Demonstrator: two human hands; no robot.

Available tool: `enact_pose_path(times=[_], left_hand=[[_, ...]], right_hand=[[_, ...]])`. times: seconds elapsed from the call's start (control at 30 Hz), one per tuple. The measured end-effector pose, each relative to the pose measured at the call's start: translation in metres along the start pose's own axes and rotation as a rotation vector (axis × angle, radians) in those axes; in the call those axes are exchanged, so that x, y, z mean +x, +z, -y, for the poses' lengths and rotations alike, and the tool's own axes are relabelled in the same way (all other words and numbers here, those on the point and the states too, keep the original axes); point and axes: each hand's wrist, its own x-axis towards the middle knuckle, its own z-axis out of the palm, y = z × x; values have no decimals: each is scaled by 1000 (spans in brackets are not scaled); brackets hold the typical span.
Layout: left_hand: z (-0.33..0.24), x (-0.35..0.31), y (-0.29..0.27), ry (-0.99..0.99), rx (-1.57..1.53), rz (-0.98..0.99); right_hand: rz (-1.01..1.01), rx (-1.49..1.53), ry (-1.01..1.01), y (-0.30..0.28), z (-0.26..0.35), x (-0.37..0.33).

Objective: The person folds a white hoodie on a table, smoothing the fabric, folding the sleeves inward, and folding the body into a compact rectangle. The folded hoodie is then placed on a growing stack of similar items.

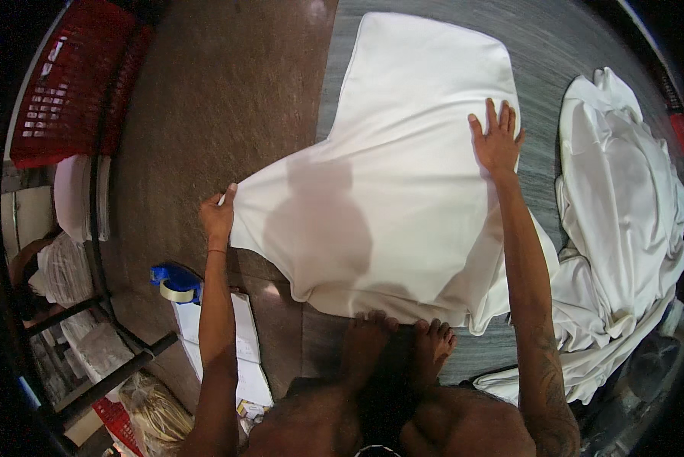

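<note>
Here, cloth [422, 190] lay spread across the floor [212, 91]; left hand [218, 219] had its grip pinched on the left corner; right hand [498, 145] lay flat near the right edge, fingers splayed, grasping nothing

The one view, a head-worn fisheye, looks steeply down past the person's knees [463, 426] to the floor [220, 99]. The white cloth [425, 206], left hand [218, 218] and right hand [498, 146] lie near, across its middle; edges bow toward its dark rim.
</note>
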Motion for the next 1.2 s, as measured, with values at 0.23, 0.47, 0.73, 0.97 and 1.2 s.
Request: enact_pose_path(times=[0.23,0.47,0.73,0.97,1.2], left_hand=[[-46,-9,4,195,42,-28],[-219,17,127,399,-49,15],[-277,32,154,217,138,121],[-273,57,159,392,6,-70],[-185,-48,47,808,-173,372]], right_hand=[[30,93,4,-2,-5,13],[-202,261,186,-15,15,44],[14,336,457,-4,-34,77],[-120,387,349,-10,-40,79],[71,868,-177,-110,-51,-90]])
